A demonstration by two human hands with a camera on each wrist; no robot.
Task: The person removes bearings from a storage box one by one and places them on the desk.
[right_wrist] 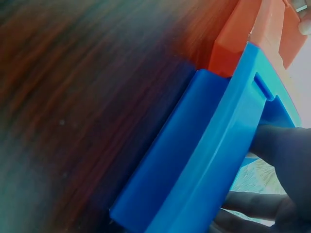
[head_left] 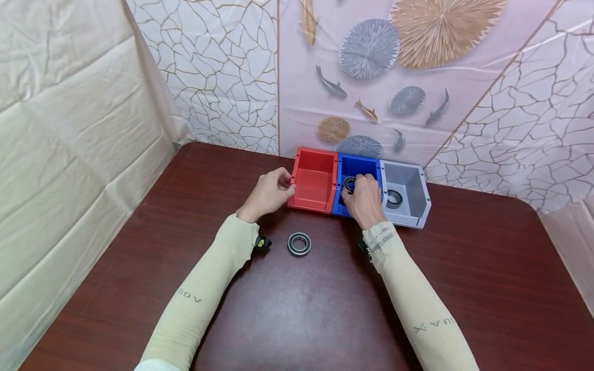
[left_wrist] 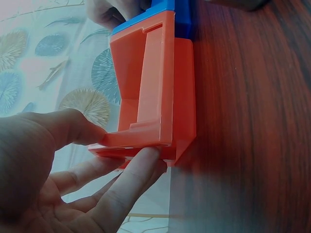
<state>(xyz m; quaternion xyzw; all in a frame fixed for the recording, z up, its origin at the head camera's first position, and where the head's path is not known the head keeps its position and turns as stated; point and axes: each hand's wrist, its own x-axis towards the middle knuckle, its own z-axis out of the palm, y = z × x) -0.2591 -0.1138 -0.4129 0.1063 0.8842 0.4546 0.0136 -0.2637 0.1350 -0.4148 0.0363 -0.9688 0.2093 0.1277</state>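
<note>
My left hand (head_left: 270, 191) pinches the left wall of the red bin (head_left: 313, 201), thumb over the rim and fingers against the outer side. In the left wrist view that grip on the wall shows up close. My right hand (head_left: 365, 200) reaches into the blue bin (head_left: 357, 164) and holds a ball bearing (head_left: 349, 183), a black and silver ring, tilted up by the thumb. The fingers hide part of that ring. A second bearing (head_left: 394, 199) leans inside the grey bin (head_left: 412, 208). Another bearing (head_left: 299, 244) lies flat on the table, between my forearms.
The three bins stand side by side near the back edge of the dark wooden table (head_left: 297, 314). A patterned cloth (head_left: 241, 77) hangs right behind them, and a pale cloth (head_left: 79, 129) hangs at the left.
</note>
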